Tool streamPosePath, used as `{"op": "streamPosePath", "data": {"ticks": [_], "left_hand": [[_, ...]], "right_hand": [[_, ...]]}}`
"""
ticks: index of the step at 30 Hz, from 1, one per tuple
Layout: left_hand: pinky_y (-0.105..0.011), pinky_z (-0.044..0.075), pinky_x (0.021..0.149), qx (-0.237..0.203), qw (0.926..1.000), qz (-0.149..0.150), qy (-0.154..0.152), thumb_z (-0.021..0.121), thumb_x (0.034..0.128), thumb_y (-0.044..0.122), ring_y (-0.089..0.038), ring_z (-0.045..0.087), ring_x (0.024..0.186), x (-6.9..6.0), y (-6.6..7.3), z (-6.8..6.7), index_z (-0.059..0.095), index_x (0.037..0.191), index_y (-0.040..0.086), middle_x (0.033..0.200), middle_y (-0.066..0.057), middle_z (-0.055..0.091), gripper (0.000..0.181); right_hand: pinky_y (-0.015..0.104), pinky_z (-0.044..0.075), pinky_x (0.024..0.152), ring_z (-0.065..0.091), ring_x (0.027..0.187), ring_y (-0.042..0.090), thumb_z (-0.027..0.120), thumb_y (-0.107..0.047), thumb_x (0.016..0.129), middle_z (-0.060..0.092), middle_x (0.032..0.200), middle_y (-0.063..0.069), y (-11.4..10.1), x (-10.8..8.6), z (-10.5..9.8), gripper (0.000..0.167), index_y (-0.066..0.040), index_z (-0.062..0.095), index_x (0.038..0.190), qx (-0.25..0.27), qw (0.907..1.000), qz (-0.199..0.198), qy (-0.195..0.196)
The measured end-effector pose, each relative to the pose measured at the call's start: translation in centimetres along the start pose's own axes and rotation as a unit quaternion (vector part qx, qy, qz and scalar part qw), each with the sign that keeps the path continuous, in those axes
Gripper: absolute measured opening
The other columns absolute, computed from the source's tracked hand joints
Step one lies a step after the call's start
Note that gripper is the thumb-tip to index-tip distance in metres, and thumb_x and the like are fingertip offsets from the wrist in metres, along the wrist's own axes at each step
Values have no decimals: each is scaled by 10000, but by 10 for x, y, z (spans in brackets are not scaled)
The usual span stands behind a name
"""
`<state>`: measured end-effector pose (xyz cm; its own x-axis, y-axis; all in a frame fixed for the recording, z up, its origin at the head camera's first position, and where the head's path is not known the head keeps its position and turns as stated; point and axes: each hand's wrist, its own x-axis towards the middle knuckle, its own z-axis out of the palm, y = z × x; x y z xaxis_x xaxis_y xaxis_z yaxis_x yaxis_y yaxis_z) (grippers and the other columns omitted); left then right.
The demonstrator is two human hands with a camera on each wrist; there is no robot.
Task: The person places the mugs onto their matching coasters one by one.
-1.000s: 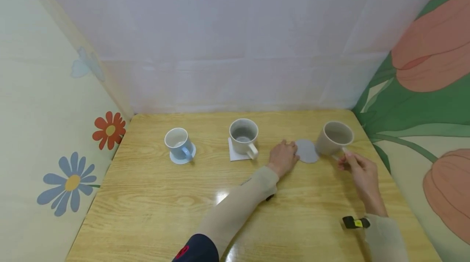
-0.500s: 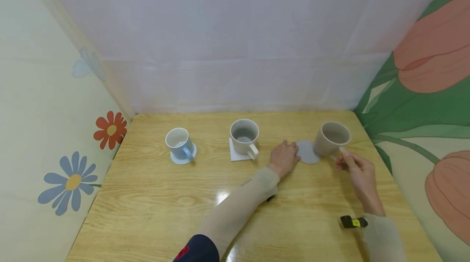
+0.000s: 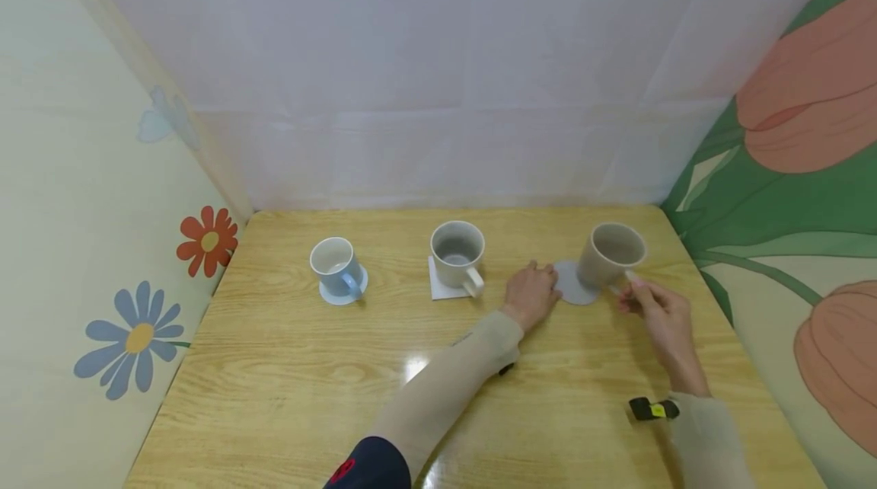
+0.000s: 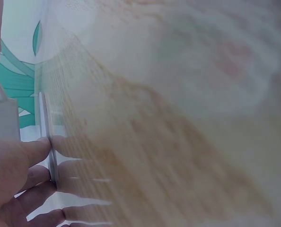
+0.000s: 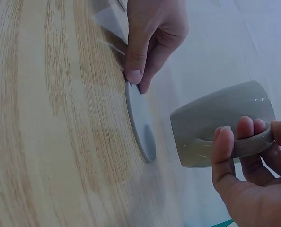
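A grey mug (image 3: pixel 612 254) hangs tilted just above the right part of a round grey coaster (image 3: pixel 571 283). My right hand (image 3: pixel 661 314) grips the mug's handle, fingers through and around it, as the right wrist view of the mug (image 5: pixel 221 125) shows. A gap separates the mug's base from the coaster (image 5: pixel 139 120) there. With thumb and fingertips, my left hand (image 3: pixel 530 296) holds the coaster's left edge down on the table. The left wrist view shows the left hand (image 4: pixel 13 177) at the rim of the coaster (image 4: pixel 45 118), seen nearly edge-on.
A white mug (image 3: pixel 452 264) stands on a square white coaster (image 3: pixel 438 289) left of my left hand. Farther left, a blue-and-white mug (image 3: pixel 336 272) sits on a round pale coaster (image 3: pixel 329 299). The wooden table (image 3: pixel 329 382) meets a white back wall (image 3: pixel 438 93).
My right hand has carried the grey mug leftward, from beside the round grey coaster to over its right part. My left hand stays at the coaster's edge.
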<state>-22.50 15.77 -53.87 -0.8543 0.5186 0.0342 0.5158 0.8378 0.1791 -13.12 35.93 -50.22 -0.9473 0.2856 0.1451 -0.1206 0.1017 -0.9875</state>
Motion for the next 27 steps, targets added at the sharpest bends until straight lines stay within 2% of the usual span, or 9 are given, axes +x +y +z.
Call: {"op": "streamPosePath", "data": {"ticks": [17,27], "left_hand": [[-304,608,1013,-56,10000,10,-10,670,1042,470,-172,622,1368,-1,-2,0,732,1329,260,1478,100,655,361],[-313,606,1019,23,10000,6,-25,665,1043,476,-178,624,1370,-2,0,-4,726,1346,265,1495,96,647,374]], "right_hand": [[175,625,694,713,707,72,601,-144,1101,768,835,-15,1,-1,7,391,225,649,982,112,9998,31,-137],[173,625,700,706,728,65,595,-151,1105,758,843,-30,3,-2,11,417,252,631,1001,12,9998,80,-160]]}}
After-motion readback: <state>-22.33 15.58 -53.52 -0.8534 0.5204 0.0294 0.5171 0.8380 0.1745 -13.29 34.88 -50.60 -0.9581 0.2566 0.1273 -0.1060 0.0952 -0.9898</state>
